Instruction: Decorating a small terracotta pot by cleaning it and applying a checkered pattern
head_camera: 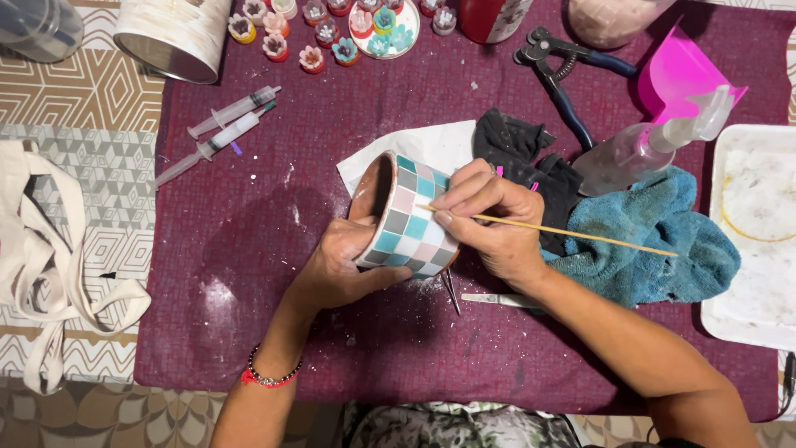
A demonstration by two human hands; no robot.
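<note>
1. Your right hand (489, 228) has its fingers (464, 199) pinched together on a thin wooden stick (572, 235), whose near tip touches the tiled side of the pot (406, 217) while the rest runs off to the right over the teal towel (655, 241).
2. Your left hand (344, 265) cups the pot from below, its fingers curled around the rim and lower wall; a beaded bracelet (269, 377) sits on that wrist.
3. That pot lies on its side at the middle of the table, mouth turned to the far left, brown inside, its outer wall covered in teal, pink, white and grey square tiles.
4. It rests over a maroon cloth (249, 249) dusted with white powder, with a white paper napkin (431, 149) just behind it.
5. Just right of your hands lie a dark rag (514, 145) and the teal towel, touching each other.
6. A clear spray bottle (643, 145) lies across the towel's far edge, near a pink scoop (676, 75) and dark-handled pliers (560, 70).
7. Two syringes (224, 129) lie on the far left of the cloth.
8. Small flower-shaped pieces (332, 29) cluster at the far edge beside a white can (174, 37).
9. A white tray (750, 232) sits at the right edge, and a cream cloth bag (41, 249) lies well apart on the left.
</note>
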